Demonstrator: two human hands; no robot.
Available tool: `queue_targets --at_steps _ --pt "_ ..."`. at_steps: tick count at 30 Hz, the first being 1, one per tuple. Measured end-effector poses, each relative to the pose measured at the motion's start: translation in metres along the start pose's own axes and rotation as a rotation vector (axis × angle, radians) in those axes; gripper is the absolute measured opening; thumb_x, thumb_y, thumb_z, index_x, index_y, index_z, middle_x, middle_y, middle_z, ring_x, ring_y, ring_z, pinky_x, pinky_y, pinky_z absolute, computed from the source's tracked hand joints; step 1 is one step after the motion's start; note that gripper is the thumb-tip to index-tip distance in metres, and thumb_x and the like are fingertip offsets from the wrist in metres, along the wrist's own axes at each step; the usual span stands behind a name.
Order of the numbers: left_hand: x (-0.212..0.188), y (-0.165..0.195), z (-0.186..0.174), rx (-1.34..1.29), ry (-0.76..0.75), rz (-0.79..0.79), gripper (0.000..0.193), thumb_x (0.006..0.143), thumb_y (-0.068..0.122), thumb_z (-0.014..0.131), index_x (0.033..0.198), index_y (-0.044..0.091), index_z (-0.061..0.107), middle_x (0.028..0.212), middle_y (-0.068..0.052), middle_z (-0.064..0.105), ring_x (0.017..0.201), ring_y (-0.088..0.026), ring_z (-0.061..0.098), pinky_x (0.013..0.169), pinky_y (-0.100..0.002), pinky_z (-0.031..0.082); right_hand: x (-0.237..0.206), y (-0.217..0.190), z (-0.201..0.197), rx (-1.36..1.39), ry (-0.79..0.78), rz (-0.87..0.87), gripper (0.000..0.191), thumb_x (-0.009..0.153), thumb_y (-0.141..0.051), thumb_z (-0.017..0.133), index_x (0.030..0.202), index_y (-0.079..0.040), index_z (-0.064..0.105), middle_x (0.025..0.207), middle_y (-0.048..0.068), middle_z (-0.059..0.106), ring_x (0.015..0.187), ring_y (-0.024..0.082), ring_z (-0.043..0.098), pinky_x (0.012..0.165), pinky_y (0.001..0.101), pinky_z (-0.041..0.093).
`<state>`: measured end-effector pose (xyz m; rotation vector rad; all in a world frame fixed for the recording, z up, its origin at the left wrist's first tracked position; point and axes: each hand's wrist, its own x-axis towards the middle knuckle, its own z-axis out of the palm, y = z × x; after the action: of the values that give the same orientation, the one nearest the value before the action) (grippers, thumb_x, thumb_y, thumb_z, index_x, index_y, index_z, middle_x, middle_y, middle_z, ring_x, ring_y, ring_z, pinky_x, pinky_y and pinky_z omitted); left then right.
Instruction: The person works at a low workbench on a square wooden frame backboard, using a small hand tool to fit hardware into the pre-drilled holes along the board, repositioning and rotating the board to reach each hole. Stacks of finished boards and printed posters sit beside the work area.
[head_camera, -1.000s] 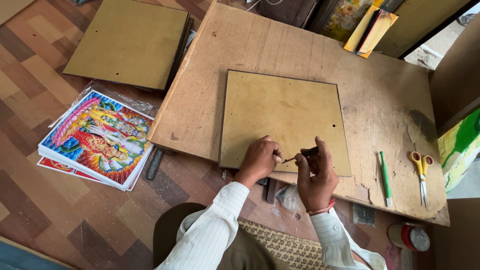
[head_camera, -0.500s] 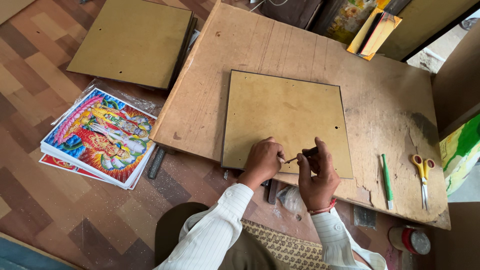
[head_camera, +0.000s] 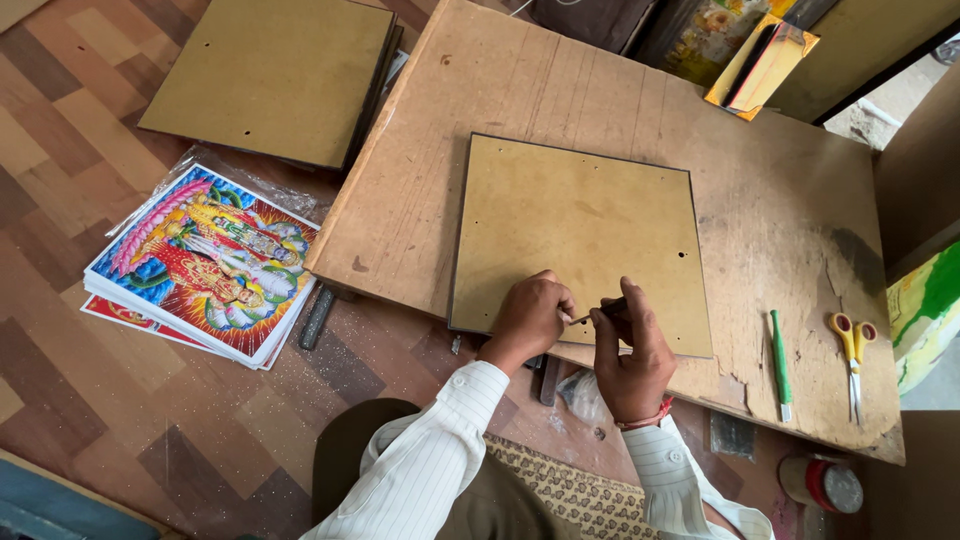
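Observation:
A square tan backing board (head_camera: 580, 230) with a dark edge lies on a worn wooden work board (head_camera: 780, 210). My left hand (head_camera: 532, 318) rests curled on the near edge of the tan board, fingers pinched toward a thin metal tip. My right hand (head_camera: 628, 350) grips a small dark tool (head_camera: 603, 310) whose point meets my left fingertips at the board's near edge. Both sleeves are white with fine stripes.
A green-handled tool (head_camera: 778, 358) and yellow-handled scissors (head_camera: 850, 350) lie at the right of the work board. A stack of colourful prints (head_camera: 205, 262) sits on the floor at left, more tan boards (head_camera: 275, 75) beyond it. A round red-and-white container (head_camera: 822, 484) stands bottom right.
Both hands stay at the board's near edge with only slight shifts. The view itself has drifted a little.

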<state>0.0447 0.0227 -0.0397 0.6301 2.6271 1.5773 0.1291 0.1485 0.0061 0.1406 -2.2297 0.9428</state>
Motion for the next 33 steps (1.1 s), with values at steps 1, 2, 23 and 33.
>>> queue_targets --at_steps 1,2,23,33 --pt "0.000 0.000 0.000 0.004 0.009 0.008 0.009 0.077 -0.001 0.076 0.074 0.007 0.075 0.087 -0.009 0.069 0.085 -0.028 0.070 0.076 -0.041 0.056 0.000 0.000 0.001 0.007 0.010 0.006 0.053 0.093 0.006 0.074 0.142 0.001 0.057 0.105 0.012 0.073 0.095 0.015 0.074 0.081 0.0289 0.063" --pt "0.000 -0.001 0.000 0.007 0.011 0.015 0.008 0.076 -0.001 0.076 0.074 0.007 0.075 0.086 -0.009 0.069 0.085 -0.028 0.070 0.076 -0.041 0.055 -0.001 0.000 0.002 0.013 0.020 0.013 0.052 0.093 0.006 0.075 0.142 0.001 0.057 0.104 0.012 0.072 0.095 0.015 0.074 0.081 0.0287 0.063" --pt "-0.003 -0.004 -0.002 0.025 -0.022 0.032 0.018 0.073 -0.010 0.069 0.073 0.007 0.075 0.087 -0.008 0.069 0.088 -0.027 0.069 0.077 -0.041 0.054 -0.003 0.000 0.005 -0.057 -0.029 -0.031 0.045 0.095 0.003 0.074 0.136 -0.001 0.056 0.100 0.011 0.074 0.091 0.018 0.077 0.079 0.0290 0.061" --pt "-0.006 -0.010 0.002 0.047 0.019 0.099 0.020 0.069 -0.010 0.068 0.071 0.008 0.076 0.086 -0.008 0.069 0.092 -0.028 0.068 0.079 -0.041 0.053 -0.002 -0.005 0.006 -0.072 -0.042 0.032 0.042 0.091 -0.002 0.079 0.126 -0.001 0.056 0.092 0.010 0.073 0.083 0.018 0.076 0.072 0.0286 0.058"
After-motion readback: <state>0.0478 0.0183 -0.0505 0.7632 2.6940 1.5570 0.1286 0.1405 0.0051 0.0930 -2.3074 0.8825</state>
